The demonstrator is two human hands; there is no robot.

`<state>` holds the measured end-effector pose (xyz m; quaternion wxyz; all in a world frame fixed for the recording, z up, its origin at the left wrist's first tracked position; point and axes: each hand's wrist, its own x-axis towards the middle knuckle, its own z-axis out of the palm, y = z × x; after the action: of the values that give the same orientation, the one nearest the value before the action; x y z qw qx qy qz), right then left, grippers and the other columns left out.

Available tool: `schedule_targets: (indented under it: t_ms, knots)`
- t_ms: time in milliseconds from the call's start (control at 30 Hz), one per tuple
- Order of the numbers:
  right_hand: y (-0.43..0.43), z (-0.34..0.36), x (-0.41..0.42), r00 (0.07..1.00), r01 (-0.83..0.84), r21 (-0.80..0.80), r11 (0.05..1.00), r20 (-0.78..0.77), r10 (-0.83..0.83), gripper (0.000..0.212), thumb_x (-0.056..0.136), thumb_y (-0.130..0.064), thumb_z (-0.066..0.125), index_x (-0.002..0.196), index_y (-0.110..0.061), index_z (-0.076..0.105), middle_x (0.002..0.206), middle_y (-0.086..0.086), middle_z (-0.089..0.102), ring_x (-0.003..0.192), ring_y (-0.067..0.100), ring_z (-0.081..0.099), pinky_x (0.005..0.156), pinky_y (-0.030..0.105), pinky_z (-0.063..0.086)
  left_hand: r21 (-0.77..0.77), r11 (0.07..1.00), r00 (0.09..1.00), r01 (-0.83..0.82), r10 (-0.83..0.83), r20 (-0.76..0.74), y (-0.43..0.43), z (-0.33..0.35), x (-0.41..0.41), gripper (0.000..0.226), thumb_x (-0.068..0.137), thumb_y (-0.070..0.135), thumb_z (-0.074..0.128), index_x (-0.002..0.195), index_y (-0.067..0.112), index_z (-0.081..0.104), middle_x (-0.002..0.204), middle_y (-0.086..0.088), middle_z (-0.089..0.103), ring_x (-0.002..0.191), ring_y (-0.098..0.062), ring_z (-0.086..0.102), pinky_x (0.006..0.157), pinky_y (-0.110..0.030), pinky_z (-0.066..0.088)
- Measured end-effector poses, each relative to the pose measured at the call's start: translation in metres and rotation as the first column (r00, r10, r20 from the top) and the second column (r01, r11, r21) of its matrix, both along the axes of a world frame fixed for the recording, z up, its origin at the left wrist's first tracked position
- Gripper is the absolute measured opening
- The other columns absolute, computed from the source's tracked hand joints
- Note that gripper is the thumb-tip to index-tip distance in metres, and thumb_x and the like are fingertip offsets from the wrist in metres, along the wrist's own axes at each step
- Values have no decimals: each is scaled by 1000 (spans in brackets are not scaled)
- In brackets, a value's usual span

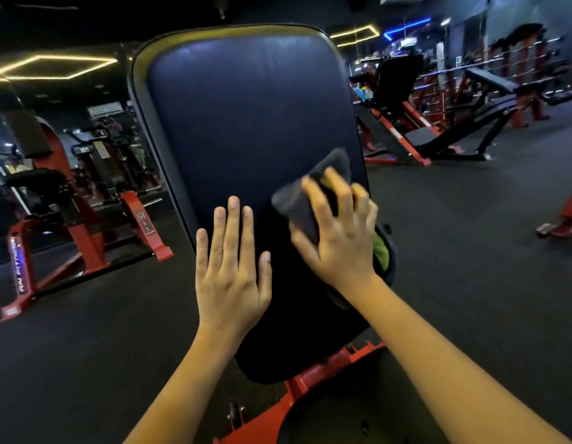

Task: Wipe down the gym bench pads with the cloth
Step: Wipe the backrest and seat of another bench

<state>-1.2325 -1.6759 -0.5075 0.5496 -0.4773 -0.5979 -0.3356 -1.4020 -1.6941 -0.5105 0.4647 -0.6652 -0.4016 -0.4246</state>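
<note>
- Head view, the only one. A tall dark pad point(246, 123) of a gym bench fills the centre, tilted up and away. It sits on a red frame point(313, 378) over a dark floor point(470, 251).
- Left hand point(230, 267): fingers straight and slightly spread, palm flat against the lower middle of the pad. It holds nothing and looks like a brace.
- Right hand point(339, 238): fingers curled over a bunched dark grey cloth point(305, 200), with the thumb round its near side. It presses the cloth onto the pad at the right edge, just beside the left hand.
- A green patch point(381, 254) shows under the right palm at the pad's edge. Cannot tell whether it belongs to the cloth.
- Cloth, judged: light, soft and limp, so it will fold and creep under the palm. Best kept gathered in a wad with fingers spread over it.
- Pad, judged: smooth cover with a sheen near the top, firm with some give. Likely slippery once damp, so steady pressure is needed.
- Progress, judged: the cloth is low on the right, and the upper stretch and left side look still to do.
- Background: more red-framed machines point(438, 123), blurred.
</note>
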Motion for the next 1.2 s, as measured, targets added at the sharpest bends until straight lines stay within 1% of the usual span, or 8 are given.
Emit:
schedule_targets:
  t_ms: [100,267,467,567,767,967,1033,1200]
  knots:
    - [-5,-42,19,995,-12,-1,1000,103,12,53,89,-55,42,132,-25,42,140,9,34,112,36,41,85,53,41,-6,1000,1000,9,-9,10,0,-1,0,58,95,29,42,144,0,31,152,-15,25,145,-23,12,119,-41,8]
    - [5,47,14,855,-32,-207,978,-513,-81,67,83,-55,29,139,-19,38,138,19,35,119,42,37,92,60,37,-3,1000,1000,0,0,12,-1,-1,2,56,95,28,41,143,-1,33,151,-16,26,145,-24,13,119,-42,8]
    - [-8,14,-18,999,5,17,1000,-51,-5,56,89,-54,47,139,-29,47,145,7,43,116,39,46,90,53,38,-12,999,999,39,-39,-8,-1,2,-3,56,95,28,41,143,-1,35,151,-16,28,145,-23,14,119,-41,9]
    - [-12,-39,2,1000,7,22,1000,13,-7,51,92,-57,46,138,-35,45,147,2,43,119,36,48,89,53,42,-39,995,996,90,-90,-14,-4,-4,-13,53,95,27,42,142,1,36,150,-13,30,145,-21,11,119,-38,10]
    - [-7,21,-29,865,18,-101,995,-498,-66,54,91,-51,45,139,-25,48,144,9,45,116,41,48,85,59,43,-67,995,996,78,-81,-46,-9,-18,-37,54,96,31,39,144,6,30,156,-4,16,146,-20,9,119,-36,10]
    - [-30,-13,-73,995,-32,32,999,100,28,53,94,-54,40,141,-29,40,149,6,35,117,37,45,92,54,37,-84,990,992,110,-115,-58,-12,-33,-59,52,99,31,32,142,2,29,155,-10,17,146,-17,7,119,-34,11]
    - [-30,-36,-57,989,-43,20,999,139,40,52,94,-54,39,140,-29,39,148,5,34,115,37,46,90,52,39,-108,987,991,117,-124,-54,-15,-44,-64,56,100,32,32,148,5,21,159,-7,8,146,-18,9,119,-33,12]
    - [-21,-7,-55,904,4,-90,996,-425,-42,52,92,-47,44,138,-24,34,144,13,41,115,39,42,85,57,39,-178,976,991,129,-130,2,-23,-53,-67,60,97,32,37,147,3,19,155,-6,16,146,-18,10,119,-33,14]
